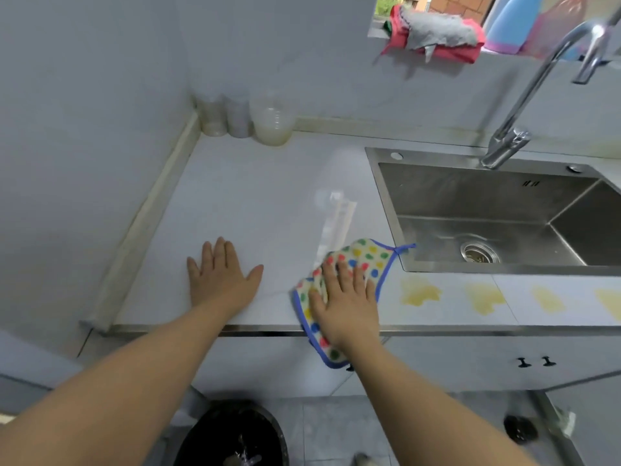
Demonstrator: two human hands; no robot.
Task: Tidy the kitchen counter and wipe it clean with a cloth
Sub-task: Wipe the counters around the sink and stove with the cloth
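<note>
On counter, left of sink: wiping step, judged. Dotted cloth at near edge, part hanging over front. Right hand flat on cloth, fingers straight, pressing, no pinch. Left hand spread flat on bare surface, holds nothing, likely bracing. Advice: even palm pressure, lift overhang onto top, sweep right over yellow stains just beside cloth. Blurred pale item just beyond cloth, unidentifiable; clear it first.

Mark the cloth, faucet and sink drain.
cloth (366,255): head view, on its dotted far corner.
faucet (505,146): head view, on its base.
drain (479,253): head view, on its middle.
</note>
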